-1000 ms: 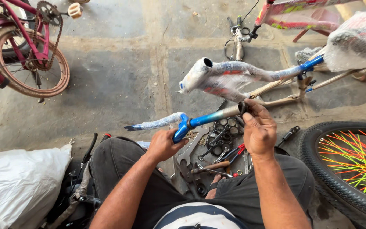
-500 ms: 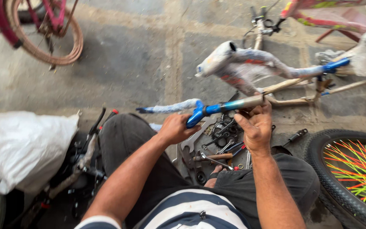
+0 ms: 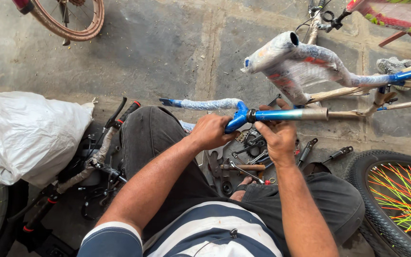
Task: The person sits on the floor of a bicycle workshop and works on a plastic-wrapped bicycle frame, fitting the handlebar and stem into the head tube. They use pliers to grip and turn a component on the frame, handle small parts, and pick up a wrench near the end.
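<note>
My left hand [image 3: 211, 132] grips the crown of a blue bicycle fork [image 3: 241, 115], whose legs are wrapped in clear plastic and point left. Its blue steerer tube [image 3: 288, 114] points right, with a bare metal end. My right hand [image 3: 278, 136] has its fingers on the steerer tube just right of the crown, around a dark ring there. I sit on the ground with the fork held over my lap.
A plastic-wrapped bicycle frame [image 3: 305, 66] lies beyond the fork. Loose tools [image 3: 243, 162] are scattered between my legs. A wheel with neon spokes [image 3: 396, 200] lies at right, a handlebar [image 3: 105, 143] and white sack [image 3: 29, 133] at left, another wheel [image 3: 74, 21] at top left.
My view has swung left and nearer. My right hand slid from the steerer tube's far end down to the ring by the crown. The left hand kept its hold on the fork.
</note>
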Demonstrator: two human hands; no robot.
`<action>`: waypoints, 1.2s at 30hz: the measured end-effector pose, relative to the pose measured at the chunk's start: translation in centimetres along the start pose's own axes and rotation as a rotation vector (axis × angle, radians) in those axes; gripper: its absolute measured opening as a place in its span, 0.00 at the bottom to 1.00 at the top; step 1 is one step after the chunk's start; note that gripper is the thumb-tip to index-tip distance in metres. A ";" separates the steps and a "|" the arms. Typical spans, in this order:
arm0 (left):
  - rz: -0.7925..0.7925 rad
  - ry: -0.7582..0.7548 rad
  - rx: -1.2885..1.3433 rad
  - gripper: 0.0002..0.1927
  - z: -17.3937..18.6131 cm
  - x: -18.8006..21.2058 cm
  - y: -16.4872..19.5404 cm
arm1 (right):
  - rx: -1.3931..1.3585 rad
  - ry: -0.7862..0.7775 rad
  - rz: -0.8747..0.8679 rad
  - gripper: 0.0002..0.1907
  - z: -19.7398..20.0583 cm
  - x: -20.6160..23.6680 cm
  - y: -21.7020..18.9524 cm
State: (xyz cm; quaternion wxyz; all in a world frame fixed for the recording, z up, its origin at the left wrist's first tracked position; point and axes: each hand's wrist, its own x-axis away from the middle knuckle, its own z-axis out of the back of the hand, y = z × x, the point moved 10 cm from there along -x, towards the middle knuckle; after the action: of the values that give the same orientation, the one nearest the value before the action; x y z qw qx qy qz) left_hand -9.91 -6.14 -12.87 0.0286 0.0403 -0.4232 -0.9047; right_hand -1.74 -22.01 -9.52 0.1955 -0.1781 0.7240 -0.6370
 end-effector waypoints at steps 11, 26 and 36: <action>0.052 -0.052 -0.022 0.18 -0.1 -0.1 -0.4 | 0.021 0.036 0.007 0.41 0.2 0.2 0.2; -0.006 0.133 -0.018 0.18 0.5 -0.5 -3.1 | -0.033 0.035 0.414 0.34 10.6 -1.4 -8.5; 0.204 0.139 0.299 0.18 2.9 -0.2 -4.8 | 0.018 0.378 -0.061 0.13 15.5 -1.3 2.7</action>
State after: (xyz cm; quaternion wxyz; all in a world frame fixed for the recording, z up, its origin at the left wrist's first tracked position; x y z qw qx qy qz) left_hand -10.03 -0.87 -14.68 0.1431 0.0633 -0.5518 -0.8192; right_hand 7.27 -34.16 -13.88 0.0380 -0.0753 0.7362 -0.6714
